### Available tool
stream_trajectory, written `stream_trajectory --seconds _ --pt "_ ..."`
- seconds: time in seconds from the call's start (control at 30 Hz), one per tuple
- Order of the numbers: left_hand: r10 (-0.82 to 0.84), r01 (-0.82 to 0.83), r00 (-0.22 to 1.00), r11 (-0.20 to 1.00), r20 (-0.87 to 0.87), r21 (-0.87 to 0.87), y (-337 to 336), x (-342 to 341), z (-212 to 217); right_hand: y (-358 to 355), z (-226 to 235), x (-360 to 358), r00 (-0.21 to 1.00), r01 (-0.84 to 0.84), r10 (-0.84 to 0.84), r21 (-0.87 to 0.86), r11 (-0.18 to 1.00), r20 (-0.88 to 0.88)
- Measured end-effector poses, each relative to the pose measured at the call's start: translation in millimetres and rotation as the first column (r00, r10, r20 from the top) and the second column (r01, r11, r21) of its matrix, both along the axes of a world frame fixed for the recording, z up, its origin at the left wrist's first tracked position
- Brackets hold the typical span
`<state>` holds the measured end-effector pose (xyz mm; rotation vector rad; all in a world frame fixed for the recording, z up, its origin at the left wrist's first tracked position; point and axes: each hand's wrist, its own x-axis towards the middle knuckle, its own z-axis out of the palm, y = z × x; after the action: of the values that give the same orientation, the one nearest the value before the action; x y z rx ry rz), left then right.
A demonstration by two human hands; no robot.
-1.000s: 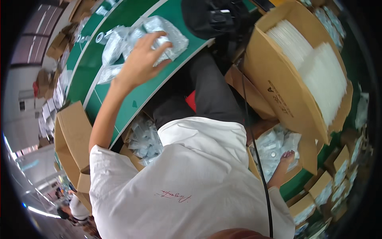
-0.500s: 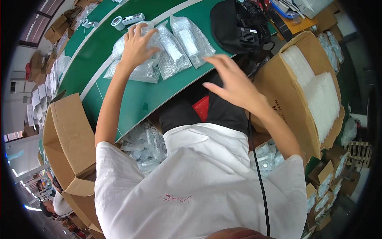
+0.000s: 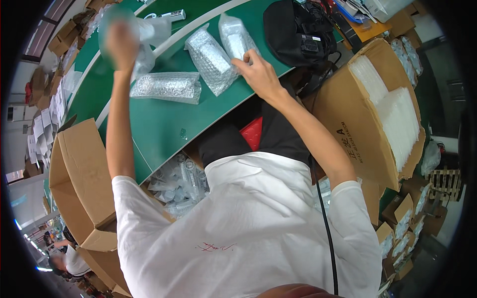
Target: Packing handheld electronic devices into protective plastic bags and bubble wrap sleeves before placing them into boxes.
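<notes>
My left hand is over the far left of the green table, its fingers smeared by blur. Clear bubble wrap lies right beside it; whether the hand grips it, I cannot tell. My right hand pinches the near end of an upright-lying bubble-wrapped package with thumb and fingers. Just left of that hand, a second bubble-wrapped package lies slanted. A third wrapped package lies crosswise near the table's front edge. What is inside the wraps is blurred by the plastic.
A white handheld device lies on the green table beyond the wraps. A black bag sits at the far right. Open cartons stand left and right, the right one holding white sheets. Bagged parts lie below the table edge.
My left hand has moved farther left and away, and the bubble wrap near it has shifted the same way. My right hand has moved left onto a wrapped package and closed on its end.
</notes>
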<state>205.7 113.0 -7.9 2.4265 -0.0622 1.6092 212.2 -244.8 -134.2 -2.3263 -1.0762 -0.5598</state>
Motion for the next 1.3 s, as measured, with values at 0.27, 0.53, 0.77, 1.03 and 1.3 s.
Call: stream_trajectory --seconds 0.27,0.53,0.77,1.03,1.3 --pt "-0.331 0.363 0.773 0.931 -0.541 -0.050 -73.8 -91.1 132.4 -5.3 20.1 8.2 0.954 -0.073 0.207 0.501 0.862 -0.218" --pt "-0.265 0.414 0.150 0.892 -0.953 -0.183 -114.4 -106.1 77.2 -52.5 142.3 52.7 0.614 0.066 0.538 0.717 0.694 -0.578" --pt "-0.067 0.508 -0.237 0.842 -0.969 -0.182 -123.4 -66.3 59.5 -260.5 265.7 -142.3 0.942 0.331 -0.262 0.692 0.642 -0.208" --pt "0.014 0.492 -0.128 0.869 -0.992 -0.051 -58.9 9.3 -27.6 -496.7 169.1 -391.2 0.306 0.821 -0.838 0.570 -0.008 -0.452" --pt "0.130 0.499 -0.069 0.863 -0.989 0.079 -47.3 16.7 -27.5 -584.7 -21.0 -525.4 0.276 0.893 -0.200 0.327 -0.308 -0.940"
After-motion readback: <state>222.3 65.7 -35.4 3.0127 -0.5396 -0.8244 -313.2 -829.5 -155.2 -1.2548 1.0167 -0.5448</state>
